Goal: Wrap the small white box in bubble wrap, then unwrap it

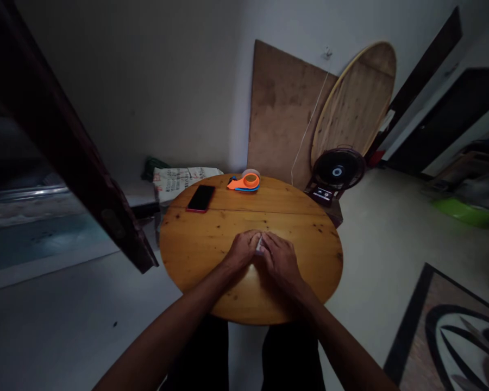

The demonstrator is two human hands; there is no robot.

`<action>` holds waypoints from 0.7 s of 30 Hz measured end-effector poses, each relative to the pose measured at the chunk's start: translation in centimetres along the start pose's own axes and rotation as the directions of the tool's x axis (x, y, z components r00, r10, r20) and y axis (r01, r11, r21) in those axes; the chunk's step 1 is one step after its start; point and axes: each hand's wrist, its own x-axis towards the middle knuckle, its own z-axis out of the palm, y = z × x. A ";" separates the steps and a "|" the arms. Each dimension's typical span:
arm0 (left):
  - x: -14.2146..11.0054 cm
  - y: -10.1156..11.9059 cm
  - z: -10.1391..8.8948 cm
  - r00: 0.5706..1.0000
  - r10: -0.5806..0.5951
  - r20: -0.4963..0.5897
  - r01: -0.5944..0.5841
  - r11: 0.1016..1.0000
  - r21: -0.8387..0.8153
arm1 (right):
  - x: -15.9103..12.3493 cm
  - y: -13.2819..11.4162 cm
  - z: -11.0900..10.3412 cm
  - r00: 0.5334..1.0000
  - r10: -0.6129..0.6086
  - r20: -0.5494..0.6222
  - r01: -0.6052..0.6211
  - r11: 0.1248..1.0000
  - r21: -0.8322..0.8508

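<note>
Over the middle of the round wooden table [212,239], both hands close around a small pale, box-like object [260,246]. My left hand [244,247] grips it from the left, fingers curled over its far side. From the right, my right hand [281,258] wraps round it with bent fingers. Only a whitish strip shows between the thumbs, so its exact kind cannot be made out. Toward the far edge of the table lie an orange and blue tape dispenser [244,182] and a dark-screened phone [201,199] with a red edge.
A printed white sack [179,179] stands behind the table's far left edge. Beyond the right edge is a black fan [337,171]. A brown board [285,108] and a round tabletop [358,98] lean on the wall. A dark wooden frame [85,157] slants in at left.
</note>
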 end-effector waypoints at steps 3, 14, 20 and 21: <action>0.2 -0.3 0.0 1.000 0.028 0.007 -0.028 0.994 0.105 | -0.9 0.3 -0.1 0.997 -0.054 0.062 0.059 0.996 -0.073; 0.4 -0.7 -0.3 0.994 -0.104 0.018 0.105 0.992 -0.075 | 0.1 1.9 0.7 0.981 -0.180 -0.072 0.161 0.962 -0.219; 0.4 -0.9 -0.2 0.986 -0.167 0.012 0.166 0.970 -0.176 | -0.2 1.7 1.0 0.976 -0.191 -0.109 0.164 0.961 -0.221; 0.4 -0.9 -0.3 0.985 -0.171 0.017 0.171 0.967 -0.189 | -0.2 1.6 0.9 0.978 -0.183 -0.103 0.158 0.964 -0.216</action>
